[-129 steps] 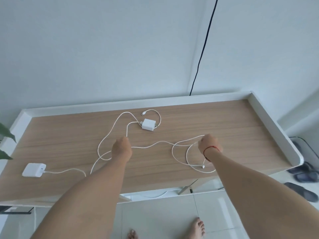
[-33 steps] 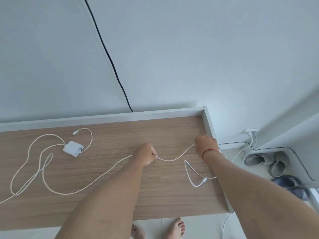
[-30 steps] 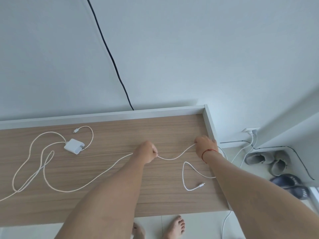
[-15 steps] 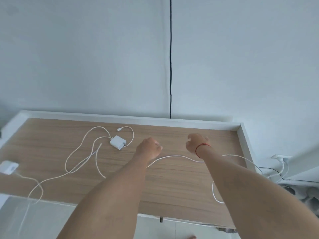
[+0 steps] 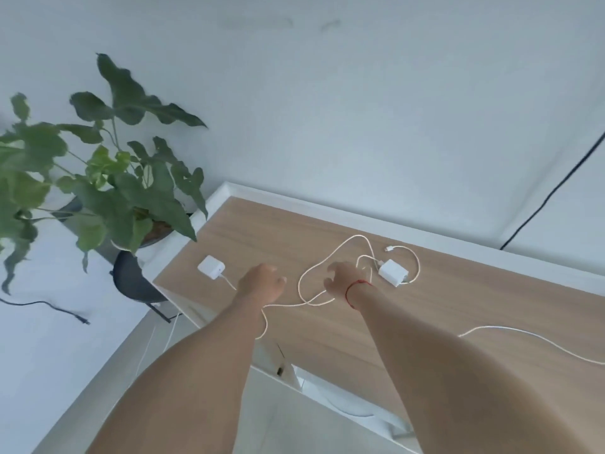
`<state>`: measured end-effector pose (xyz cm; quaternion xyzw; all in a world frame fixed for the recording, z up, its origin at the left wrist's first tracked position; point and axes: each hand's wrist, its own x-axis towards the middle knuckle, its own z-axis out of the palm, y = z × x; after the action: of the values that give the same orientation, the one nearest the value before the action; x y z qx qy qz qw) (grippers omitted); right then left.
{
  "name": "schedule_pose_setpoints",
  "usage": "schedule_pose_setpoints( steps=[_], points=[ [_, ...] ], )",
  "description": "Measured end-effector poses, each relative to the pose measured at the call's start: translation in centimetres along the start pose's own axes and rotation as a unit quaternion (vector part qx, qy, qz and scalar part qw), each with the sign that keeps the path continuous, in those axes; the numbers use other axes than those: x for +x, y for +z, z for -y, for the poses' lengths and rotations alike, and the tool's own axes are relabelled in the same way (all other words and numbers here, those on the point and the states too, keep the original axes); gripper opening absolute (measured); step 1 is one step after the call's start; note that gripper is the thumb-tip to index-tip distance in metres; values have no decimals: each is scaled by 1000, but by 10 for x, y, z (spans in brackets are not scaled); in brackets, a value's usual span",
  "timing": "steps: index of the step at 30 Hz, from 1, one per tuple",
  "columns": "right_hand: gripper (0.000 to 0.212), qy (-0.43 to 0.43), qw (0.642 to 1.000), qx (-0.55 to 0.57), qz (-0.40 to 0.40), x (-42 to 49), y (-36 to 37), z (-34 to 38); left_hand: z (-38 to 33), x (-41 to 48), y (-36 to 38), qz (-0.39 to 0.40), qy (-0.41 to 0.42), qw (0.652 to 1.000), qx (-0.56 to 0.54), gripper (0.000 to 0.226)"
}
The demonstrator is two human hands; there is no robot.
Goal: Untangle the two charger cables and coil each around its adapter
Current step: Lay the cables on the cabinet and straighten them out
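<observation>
Two white adapters lie on the wooden desk (image 5: 458, 309): one adapter (image 5: 211, 271) near the left end, the other adapter (image 5: 394, 277) further right with its short cable (image 5: 415, 263) looped round it. A long white cable (image 5: 306, 273) loops between my hands and runs under my arms; its far stretch (image 5: 523, 335) trails off to the right. My left hand (image 5: 262, 283) hovers just right of the left adapter, fingers loosely apart, holding nothing. My right hand (image 5: 340, 280), red string on its wrist, hovers over the loop with spread fingers, left of the right adapter.
A leafy potted plant (image 5: 108, 178) on a dark stand (image 5: 134, 280) crowds the desk's left end. The desk has a raised white rim (image 5: 294, 198) against the wall. A black wire (image 5: 550, 194) runs down the wall at right; a black cord (image 5: 49, 304) lies on the floor.
The view has swung left, bringing the plant and left adapter in. Both hands have let go of the long cable and moved left over the loops by the adapters.
</observation>
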<state>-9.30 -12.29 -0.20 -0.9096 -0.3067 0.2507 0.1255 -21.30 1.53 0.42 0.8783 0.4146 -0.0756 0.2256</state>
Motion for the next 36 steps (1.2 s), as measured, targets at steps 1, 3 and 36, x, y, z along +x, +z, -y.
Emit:
schedule_pose_setpoints(
  steps=[1,3,36],
  points=[
    [39,-7,1000,-2,8,6,8,17,16,4,-6,2,-10,1000,-8,43],
    [39,-17,1000,4,24,20,23,46,45,14,-13,8,-26,999,-24,46],
    [29,89,994,64,24,174,158,254,229,212,-50,-77,22,994,69,18]
  ],
)
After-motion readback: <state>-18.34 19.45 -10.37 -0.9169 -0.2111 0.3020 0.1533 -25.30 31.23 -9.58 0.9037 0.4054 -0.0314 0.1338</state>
